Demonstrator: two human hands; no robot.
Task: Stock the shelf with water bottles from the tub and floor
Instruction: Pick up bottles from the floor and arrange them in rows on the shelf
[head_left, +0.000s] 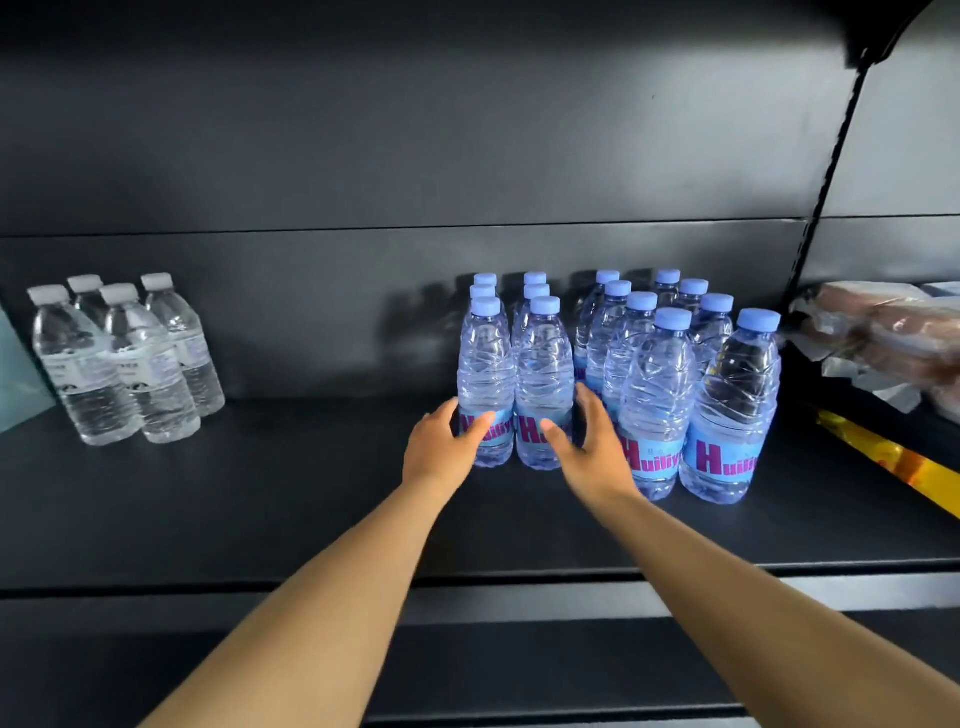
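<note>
Blue-capped water bottles (597, 374) are standing upright in rows on the dark shelf (260, 493). The left hand (441, 447) and right hand (584, 441) are cupping the two front bottles (514, 395), fingers loosely spread against their labels.

Hands (511, 441) flank front bottles (514, 384) on shelf (260, 493)

A big dark back wall (395, 130) stands behind. Light shines on it near the top right.
</note>
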